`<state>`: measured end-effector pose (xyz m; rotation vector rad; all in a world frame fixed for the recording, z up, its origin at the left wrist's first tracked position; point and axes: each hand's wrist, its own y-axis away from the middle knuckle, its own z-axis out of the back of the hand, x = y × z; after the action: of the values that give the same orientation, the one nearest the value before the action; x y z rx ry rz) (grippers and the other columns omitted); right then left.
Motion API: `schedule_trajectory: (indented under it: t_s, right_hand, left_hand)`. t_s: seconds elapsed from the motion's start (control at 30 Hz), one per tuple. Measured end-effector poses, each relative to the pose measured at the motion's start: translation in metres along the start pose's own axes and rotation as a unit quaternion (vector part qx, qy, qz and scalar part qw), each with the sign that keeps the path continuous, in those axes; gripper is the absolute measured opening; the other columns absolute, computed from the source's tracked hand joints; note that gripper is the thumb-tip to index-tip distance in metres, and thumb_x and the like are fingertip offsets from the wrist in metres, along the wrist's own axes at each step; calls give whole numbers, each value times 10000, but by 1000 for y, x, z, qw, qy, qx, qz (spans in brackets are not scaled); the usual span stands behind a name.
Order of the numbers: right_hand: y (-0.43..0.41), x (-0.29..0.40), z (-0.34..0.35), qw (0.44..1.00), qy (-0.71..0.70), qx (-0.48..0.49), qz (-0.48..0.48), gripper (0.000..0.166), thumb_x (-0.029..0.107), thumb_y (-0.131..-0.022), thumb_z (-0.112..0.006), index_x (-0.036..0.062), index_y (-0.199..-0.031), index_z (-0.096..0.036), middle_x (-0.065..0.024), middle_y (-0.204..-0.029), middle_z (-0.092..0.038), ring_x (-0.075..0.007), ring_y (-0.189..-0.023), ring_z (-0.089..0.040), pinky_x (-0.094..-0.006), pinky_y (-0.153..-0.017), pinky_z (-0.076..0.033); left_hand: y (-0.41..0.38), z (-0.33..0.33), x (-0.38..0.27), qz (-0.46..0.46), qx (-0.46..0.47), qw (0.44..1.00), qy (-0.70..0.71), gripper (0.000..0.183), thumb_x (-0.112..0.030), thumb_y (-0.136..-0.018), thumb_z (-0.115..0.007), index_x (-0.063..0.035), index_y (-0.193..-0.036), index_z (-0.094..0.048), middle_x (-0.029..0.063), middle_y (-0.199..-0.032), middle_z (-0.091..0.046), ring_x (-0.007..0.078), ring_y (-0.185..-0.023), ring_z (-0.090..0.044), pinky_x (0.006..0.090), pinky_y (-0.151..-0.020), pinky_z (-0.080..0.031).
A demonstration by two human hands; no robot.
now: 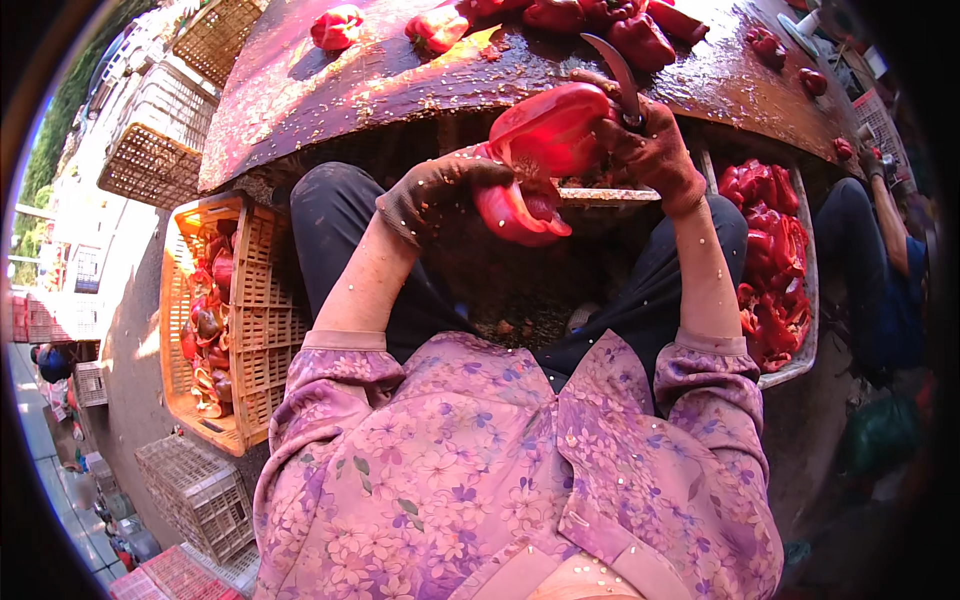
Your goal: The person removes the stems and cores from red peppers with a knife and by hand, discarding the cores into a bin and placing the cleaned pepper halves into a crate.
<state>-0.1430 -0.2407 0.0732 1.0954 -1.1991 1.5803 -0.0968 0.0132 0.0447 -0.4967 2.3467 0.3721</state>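
A red bell pepper [551, 124] is split open over my lap, with its pale core and seeds showing between the two parts. My left hand [431, 195], in a dark stained glove, grips the pepper from the left, its thumb across the opened flesh. On the other side my right hand [660, 154], in a reddish-brown glove, holds a knife [619, 71] with a curved blade pointing up and away. The fingers of that same hand also touch the upper pepper part. Loose seeds stick to both gloves and forearms.
Whole red peppers [637, 41] lie across the wet, seed-strewn table [337, 105]. An orange crate [247, 322] with pepper scraps stands left. At right, a pale crate [806, 330] holds opened peppers [772, 262]. Another person's arm [889, 217] shows far right.
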Motion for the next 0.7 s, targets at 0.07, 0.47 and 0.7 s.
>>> schedule_trajectory:
  t_s: [0.07, 0.47, 0.7]
  right_hand:
    - [1, -1, 3, 999, 29, -18, -42, 426, 107, -838, -715, 19, -1228, -568, 10, -1042, -628, -53, -898, -550, -248, -814, -490]
    - [18, -1, -41, 930, 332, -133, 79, 210, 149, -796, -721, 13, -939, -647, -87, -744, -638, -110, -669, -582, -272, -640, -488]
    - [54, -4, -18, 906, 223, -344, 100, 170, 132, -820, -716, 4, -916, -658, -59, -724, -665, -107, -659, -611, -274, -567, -473]
  left_hand:
    - [-1, -2, 1, 16, 13, 1000, -9, 430, -66, -879, -575, 45, -1282, -473, 178, -1207, -590, 267, -1124, -574, 395, -1008, -437]
    - [-21, 14, 9, -55, -171, 984, -18, 409, -76, -772, -717, 17, -1145, -577, 124, -1011, -668, 230, -915, -661, 362, -824, -557]
    - [-21, 49, -9, -88, -235, 961, 113, 266, -66, -799, -664, 4, -1039, -574, 162, -993, -648, 287, -940, -649, 418, -876, -545]
